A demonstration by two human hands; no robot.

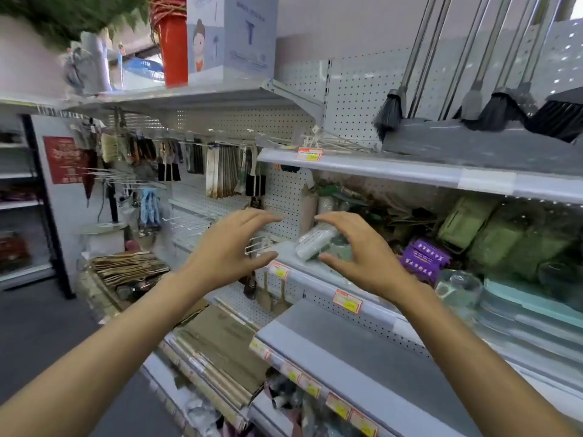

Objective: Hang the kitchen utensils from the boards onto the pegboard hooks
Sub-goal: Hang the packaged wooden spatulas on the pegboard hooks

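While both arms reach out, your left hand (233, 244) and right hand (356, 250) curl wide and hold nothing; hung utensils (220, 171) crowd the pegboard (284, 184) at 11 o'clock; flattened boards (132, 268) lie at 9 o'clock; bare hooks (189, 220) sit just left, likely your target.

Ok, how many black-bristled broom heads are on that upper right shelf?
3 broom heads: one leftmost, one in the middle, one cut off by the right edge. Others may be hidden behind them or out of frame.
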